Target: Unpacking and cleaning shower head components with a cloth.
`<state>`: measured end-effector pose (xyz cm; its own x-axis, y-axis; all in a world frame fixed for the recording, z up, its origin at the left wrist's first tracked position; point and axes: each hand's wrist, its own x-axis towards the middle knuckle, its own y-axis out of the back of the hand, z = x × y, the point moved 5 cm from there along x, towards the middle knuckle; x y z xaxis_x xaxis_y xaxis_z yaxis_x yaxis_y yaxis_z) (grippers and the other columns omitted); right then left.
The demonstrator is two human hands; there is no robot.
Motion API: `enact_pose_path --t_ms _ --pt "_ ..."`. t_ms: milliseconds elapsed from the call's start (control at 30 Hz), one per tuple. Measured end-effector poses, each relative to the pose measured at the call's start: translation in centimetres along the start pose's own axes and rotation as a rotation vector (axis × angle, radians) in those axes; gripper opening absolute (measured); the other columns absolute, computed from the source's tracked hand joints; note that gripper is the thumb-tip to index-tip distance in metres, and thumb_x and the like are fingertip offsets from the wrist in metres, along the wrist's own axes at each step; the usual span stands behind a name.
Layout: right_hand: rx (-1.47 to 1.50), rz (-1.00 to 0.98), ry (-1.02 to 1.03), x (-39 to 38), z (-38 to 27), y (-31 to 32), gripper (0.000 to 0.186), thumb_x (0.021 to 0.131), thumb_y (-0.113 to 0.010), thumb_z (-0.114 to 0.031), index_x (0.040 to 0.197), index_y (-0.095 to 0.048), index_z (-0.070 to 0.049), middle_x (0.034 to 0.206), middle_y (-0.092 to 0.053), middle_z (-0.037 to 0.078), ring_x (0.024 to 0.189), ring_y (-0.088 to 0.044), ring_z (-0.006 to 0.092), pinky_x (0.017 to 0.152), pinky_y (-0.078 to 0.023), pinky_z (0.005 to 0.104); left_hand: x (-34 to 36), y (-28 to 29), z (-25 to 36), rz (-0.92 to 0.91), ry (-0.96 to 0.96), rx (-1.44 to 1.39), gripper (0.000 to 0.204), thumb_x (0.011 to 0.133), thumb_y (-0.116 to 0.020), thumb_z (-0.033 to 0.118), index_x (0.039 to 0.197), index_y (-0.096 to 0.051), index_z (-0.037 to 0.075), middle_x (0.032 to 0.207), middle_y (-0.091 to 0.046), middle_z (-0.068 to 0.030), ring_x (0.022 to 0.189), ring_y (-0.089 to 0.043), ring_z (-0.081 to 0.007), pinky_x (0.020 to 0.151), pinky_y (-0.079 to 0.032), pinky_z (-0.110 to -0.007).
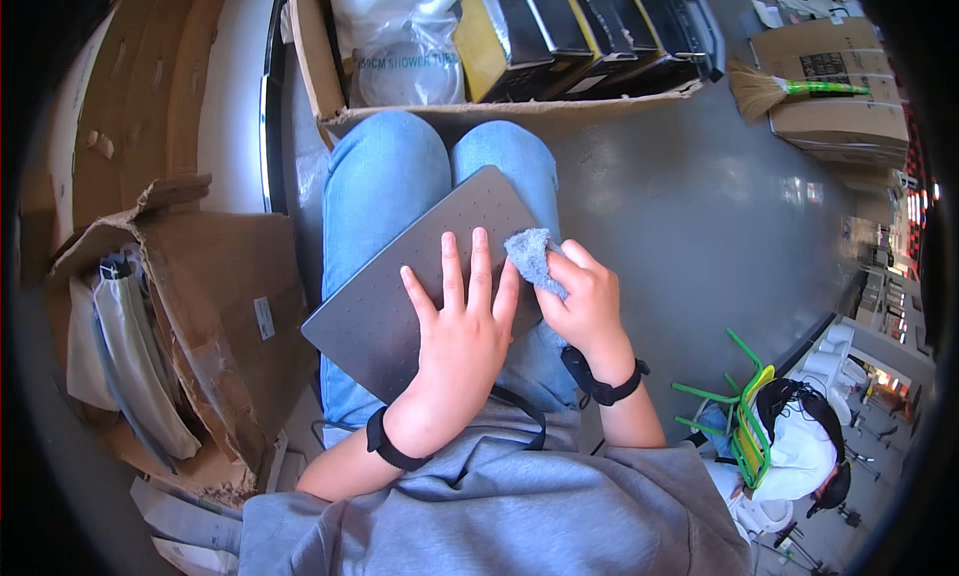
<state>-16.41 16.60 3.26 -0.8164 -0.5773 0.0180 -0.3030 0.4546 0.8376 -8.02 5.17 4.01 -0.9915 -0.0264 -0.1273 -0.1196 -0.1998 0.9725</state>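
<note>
Across my thighs lies a flat, dark grey rectangular panel (375, 311) with rounded corners and rows of small dots, much like a rain shower head. My left hand (462, 326) rests flat on its face, fingers spread. In my right hand (584, 301), a small fluffy blue-grey cloth (529, 254) is bunched between thumb and fingers at the panel's right edge. The tips of my left index finger and the cloth are close together. The panel's underside is hidden.
Beyond my knees stands an open carton (400, 109) with black-and-yellow boxes (519, 36) and plastic-wrapped items (405, 46). A torn carton (225, 326) is at left. A straw broom (764, 88) lies by a cardboard box (834, 136). Another person (799, 446) sits on a green-framed chair (754, 436) at right.
</note>
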Motion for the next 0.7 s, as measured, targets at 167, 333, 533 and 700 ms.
enact_pose_path --t_ms 167,333,533,700 --pt "-0.039 0.23 -0.049 -2.1 -0.4 0.6 0.021 0.072 -0.065 -0.013 0.093 -0.068 -0.015 0.077 -0.055 0.006 0.067 -0.06 0.0292 0.055 -0.049 0.0391 -0.4 0.1 0.8 0.029 -0.057 -0.083 0.09 0.063 -0.082 0.035 0.14 -0.042 0.014 0.152 -0.026 -0.0218 0.141 -0.022 -0.0451 0.1 -0.026 -0.074" --pt "-0.207 0.287 -0.137 -3.9 -0.9 1.3 0.024 0.074 -0.065 -0.016 0.097 -0.067 -0.015 0.078 -0.056 0.007 0.07 -0.062 0.0293 0.057 -0.051 0.0403 -1.2 0.2 1.6 0.036 -0.097 -0.127 0.092 0.063 -0.083 0.035 0.142 -0.04 0.014 0.153 -0.025 -0.0212 0.141 -0.02 -0.0452 0.101 -0.024 -0.074" --pt "-0.199 0.11 -0.208 -2.4 -0.2 1.6 0.022 0.079 -0.06 -0.019 0.098 -0.065 -0.011 0.082 -0.058 0.011 0.072 -0.063 0.0339 0.06 -0.052 0.0447 -0.4 -0.4 2.7 0.023 -0.068 -0.073 0.09 0.061 -0.082 0.041 0.14 -0.045 0.019 0.153 -0.029 -0.0174 0.142 -0.023 -0.0408 0.101 -0.022 -0.075" --pt "-0.127 0.045 -0.103 -0.9 0.2 0.9 0.021 0.079 -0.059 -0.017 0.099 -0.065 -0.013 0.083 -0.06 0.012 0.073 -0.062 0.0359 0.062 -0.052 0.0456 -0.6 -0.9 1.6 0.048 -0.033 -0.076 0.09 0.062 -0.082 0.042 0.14 -0.044 0.018 0.153 -0.026 -0.0184 0.142 -0.021 -0.0405 0.102 -0.022 -0.074"
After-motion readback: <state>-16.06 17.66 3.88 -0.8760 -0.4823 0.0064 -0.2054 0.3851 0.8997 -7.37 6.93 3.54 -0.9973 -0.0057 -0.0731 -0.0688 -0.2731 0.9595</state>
